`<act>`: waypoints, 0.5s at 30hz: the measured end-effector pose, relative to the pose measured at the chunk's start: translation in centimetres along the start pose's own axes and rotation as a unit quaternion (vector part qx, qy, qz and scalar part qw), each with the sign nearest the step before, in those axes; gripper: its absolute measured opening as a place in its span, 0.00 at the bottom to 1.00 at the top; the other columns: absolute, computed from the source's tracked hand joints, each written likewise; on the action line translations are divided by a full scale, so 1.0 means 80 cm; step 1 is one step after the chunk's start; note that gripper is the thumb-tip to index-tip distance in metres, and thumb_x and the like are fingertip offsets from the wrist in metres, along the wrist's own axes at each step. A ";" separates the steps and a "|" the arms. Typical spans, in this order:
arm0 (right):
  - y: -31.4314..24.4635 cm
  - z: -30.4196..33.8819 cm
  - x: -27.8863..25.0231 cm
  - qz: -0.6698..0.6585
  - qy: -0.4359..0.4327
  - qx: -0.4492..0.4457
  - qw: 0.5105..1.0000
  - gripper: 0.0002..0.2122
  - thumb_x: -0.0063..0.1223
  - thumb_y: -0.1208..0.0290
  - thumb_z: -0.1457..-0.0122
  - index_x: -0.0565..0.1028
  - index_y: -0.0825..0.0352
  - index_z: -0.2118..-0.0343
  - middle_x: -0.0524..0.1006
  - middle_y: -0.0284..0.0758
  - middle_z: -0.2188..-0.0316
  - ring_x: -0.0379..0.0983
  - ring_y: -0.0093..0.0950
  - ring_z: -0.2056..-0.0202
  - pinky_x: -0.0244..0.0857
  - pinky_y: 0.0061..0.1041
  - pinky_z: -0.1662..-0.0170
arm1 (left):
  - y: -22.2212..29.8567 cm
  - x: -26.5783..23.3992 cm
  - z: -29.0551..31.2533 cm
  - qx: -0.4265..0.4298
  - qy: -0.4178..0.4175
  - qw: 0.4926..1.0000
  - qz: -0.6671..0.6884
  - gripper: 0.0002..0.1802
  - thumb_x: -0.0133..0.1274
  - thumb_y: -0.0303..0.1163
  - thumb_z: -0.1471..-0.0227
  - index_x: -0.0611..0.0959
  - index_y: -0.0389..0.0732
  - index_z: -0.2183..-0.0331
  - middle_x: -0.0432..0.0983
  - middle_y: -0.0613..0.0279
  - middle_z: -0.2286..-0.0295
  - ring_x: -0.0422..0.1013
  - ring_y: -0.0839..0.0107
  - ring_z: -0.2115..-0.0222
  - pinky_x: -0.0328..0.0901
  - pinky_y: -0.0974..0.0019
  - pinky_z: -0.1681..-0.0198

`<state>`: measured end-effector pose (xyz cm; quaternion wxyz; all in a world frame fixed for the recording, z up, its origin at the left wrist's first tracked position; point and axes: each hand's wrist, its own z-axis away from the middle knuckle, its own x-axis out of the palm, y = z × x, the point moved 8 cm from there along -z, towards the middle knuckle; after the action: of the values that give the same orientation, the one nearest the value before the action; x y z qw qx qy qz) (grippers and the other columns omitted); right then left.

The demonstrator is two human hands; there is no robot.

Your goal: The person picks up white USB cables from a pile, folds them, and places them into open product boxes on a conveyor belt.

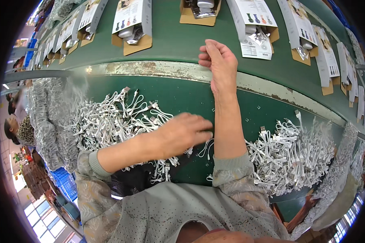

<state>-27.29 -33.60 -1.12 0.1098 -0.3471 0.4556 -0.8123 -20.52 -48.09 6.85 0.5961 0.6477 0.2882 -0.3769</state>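
Reaching left hand (186,130) over jumbled white cables (117,121).

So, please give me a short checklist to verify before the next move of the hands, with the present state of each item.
1. Left hand on the white cable pile: ok.
2. Right hand over the green belt, beyond the metal rail: ok.
3. Right hand holds something: cannot tell.
4. Open cardboard package near the right hand: ok.
5. Second cable pile within reach: ok.
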 end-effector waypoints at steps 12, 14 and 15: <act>0.003 0.004 -0.002 0.010 -0.006 -0.002 1.000 0.09 0.52 0.69 0.42 0.73 0.71 0.64 0.75 0.33 0.72 0.70 0.19 0.74 0.68 0.18 0.72 | -0.066 -0.047 0.070 -0.216 0.132 0.964 0.084 0.10 0.55 0.21 0.57 0.79 0.37 0.66 0.73 0.55 0.73 0.72 0.56 0.73 0.68 0.62 0.71; 0.003 0.004 -0.001 0.015 -0.011 -0.011 1.000 0.10 0.52 0.69 0.41 0.73 0.71 0.63 0.75 0.33 0.72 0.70 0.19 0.74 0.68 0.18 0.71 | -0.085 -0.072 0.078 -0.289 0.195 0.931 0.111 0.08 0.55 0.19 0.56 0.79 0.34 0.68 0.75 0.57 0.73 0.73 0.70 0.74 0.68 0.70 0.71; 0.004 0.003 -0.003 0.023 -0.009 -0.007 1.000 0.10 0.52 0.69 0.41 0.73 0.71 0.63 0.75 0.33 0.72 0.70 0.19 0.74 0.68 0.18 0.71 | -0.092 -0.088 0.077 -0.315 0.238 0.911 0.118 0.07 0.55 0.19 0.54 0.79 0.34 0.68 0.75 0.59 0.74 0.73 0.72 0.75 0.68 0.71 0.71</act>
<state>-27.00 -33.86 -1.40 0.1302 -0.3441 0.4679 -0.8036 -31.32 -52.75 8.57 0.7228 0.5265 0.4468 -0.0283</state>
